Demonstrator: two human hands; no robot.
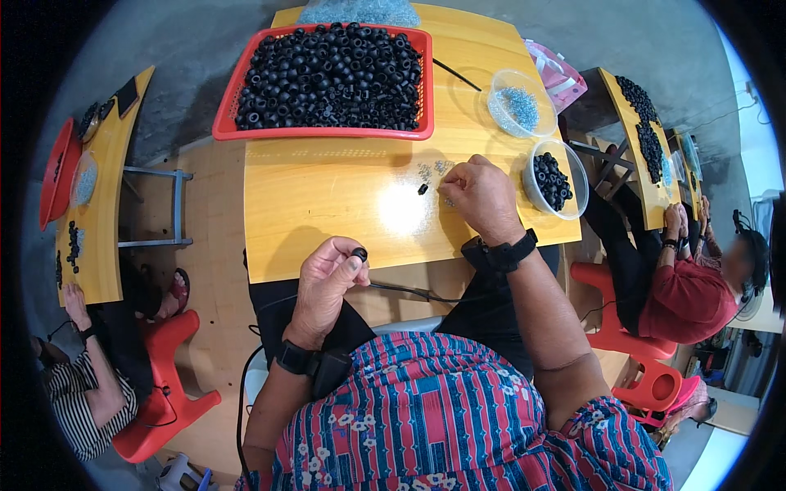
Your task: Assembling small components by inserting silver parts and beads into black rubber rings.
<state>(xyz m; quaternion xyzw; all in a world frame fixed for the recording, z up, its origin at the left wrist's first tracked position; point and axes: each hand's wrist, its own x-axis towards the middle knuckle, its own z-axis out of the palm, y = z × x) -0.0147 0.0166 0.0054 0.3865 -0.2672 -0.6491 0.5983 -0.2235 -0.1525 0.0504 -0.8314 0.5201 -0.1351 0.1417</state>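
My left hand (pixel 323 286) is closed around a small round black plastic cap (pixel 359 254), held between thumb and fingers just off the table's near edge. Over the wooden table (pixel 319 213), my right hand (pixel 485 196) reaches down with thumb and fingertips pinched together beside some small clear pieces (pixel 426 173). Anything between those fingertips is too small to make out. One little black part (pixel 422 189) lies on the table just left of that hand. A clear tub of black caps (pixel 553 182) stands to its right.
A red basket (pixel 323 133) heaped with black parts sits at the far left of the table. Behind the tub stands a clear bowl of small clear pieces (pixel 517 110). A dark cable (pixel 409 290) crosses my lap. People work at side tables (pixel 102 245) left and right.
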